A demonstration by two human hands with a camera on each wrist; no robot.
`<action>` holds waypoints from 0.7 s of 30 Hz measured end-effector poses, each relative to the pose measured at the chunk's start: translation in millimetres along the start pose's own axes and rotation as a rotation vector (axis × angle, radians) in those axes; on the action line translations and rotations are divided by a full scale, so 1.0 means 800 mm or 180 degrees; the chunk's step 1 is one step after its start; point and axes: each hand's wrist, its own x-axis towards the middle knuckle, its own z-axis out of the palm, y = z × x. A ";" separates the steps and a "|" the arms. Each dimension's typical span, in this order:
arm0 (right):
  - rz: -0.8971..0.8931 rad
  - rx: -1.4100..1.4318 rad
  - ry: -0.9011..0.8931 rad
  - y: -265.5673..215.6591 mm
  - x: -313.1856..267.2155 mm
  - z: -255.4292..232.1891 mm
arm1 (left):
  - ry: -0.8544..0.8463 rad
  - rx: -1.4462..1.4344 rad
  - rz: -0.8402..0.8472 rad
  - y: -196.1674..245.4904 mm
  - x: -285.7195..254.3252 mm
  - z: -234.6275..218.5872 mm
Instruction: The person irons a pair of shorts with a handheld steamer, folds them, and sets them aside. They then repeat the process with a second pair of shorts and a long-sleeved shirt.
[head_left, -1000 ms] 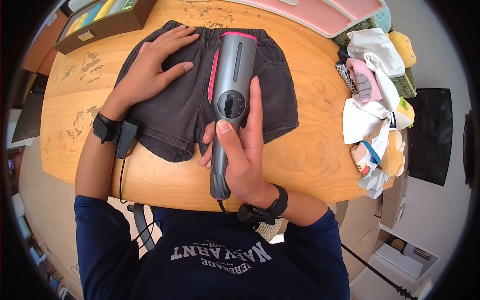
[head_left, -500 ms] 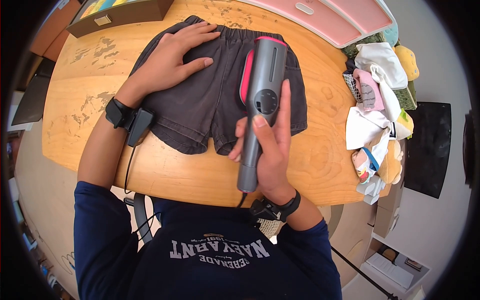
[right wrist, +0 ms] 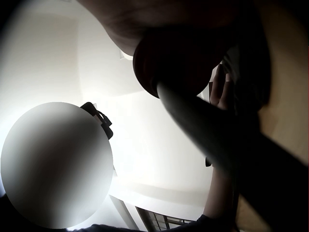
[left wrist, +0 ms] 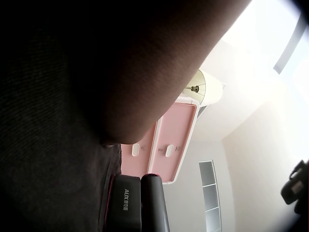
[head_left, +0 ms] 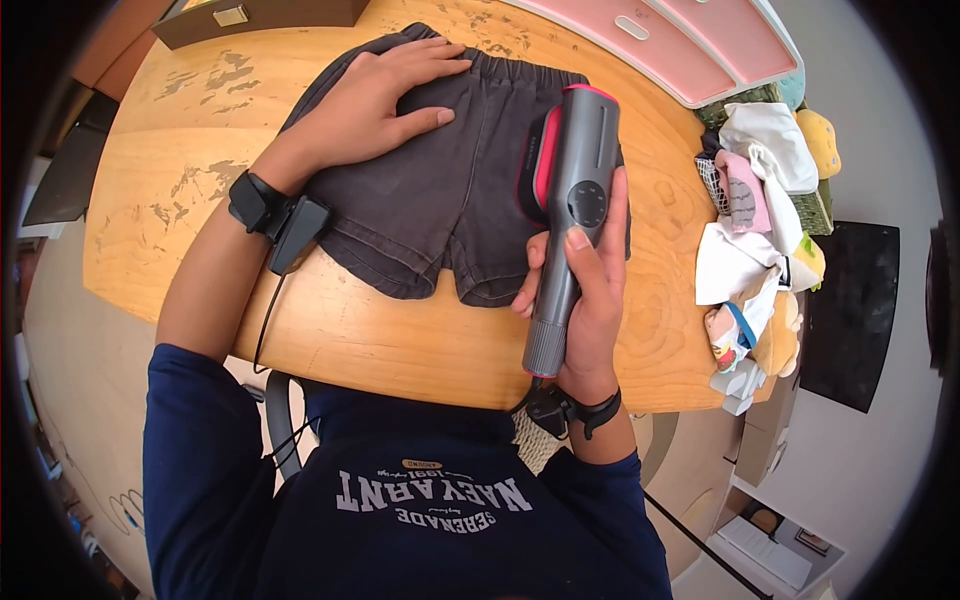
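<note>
Dark grey shorts (head_left: pixel 400 210) with an elastic waistband lie spread on the wooden table (head_left: pixel 660 340). My left hand (head_left: pixel 375 105) rests flat on their upper left part, fingers straight towards the waistband. My right hand (head_left: pixel 595 290) grips the handle of a grey and pink handheld garment steamer (head_left: pixel 590 135), thumb on top near its round display. The steamer's head overlaps the right leg of the shorts, its flat face turned left. In the left wrist view, the steamer (left wrist: pixel 126 203) shows beside the dark cloth. A dark cord (right wrist: pixel 207 130) leaves the handle's end in the right wrist view.
A pile of clothes and soft toys (head_left: pixel 755 200) sits at the table's right edge. Pink drawers (head_left: pixel 690 50) stand at the back right, a brown box (head_left: pixel 260 20) at the back left. The table's front edge lies close to my body.
My right hand has carried the steamer rightwards across the shorts, from their middle to the right leg, turning its flat face more into view. My left hand stays on the shorts.
</note>
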 end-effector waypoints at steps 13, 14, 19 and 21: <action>-0.0341 0.0073 0.0539 -0.004 0.019 -0.032 | 0.0053 -0.0016 0.0008 -0.003 -0.002 0.002; -0.0345 0.0041 0.0600 -0.006 0.020 -0.031 | 0.0060 -0.0027 0.0017 -0.002 -0.002 0.001; -0.0339 0.0000 0.0676 -0.006 0.019 -0.030 | 0.0061 -0.0044 0.0017 -0.002 -0.002 0.001; -0.0334 0.0046 0.0642 -0.007 0.018 -0.029 | 0.0077 0.0010 0.0036 -0.002 -0.002 0.001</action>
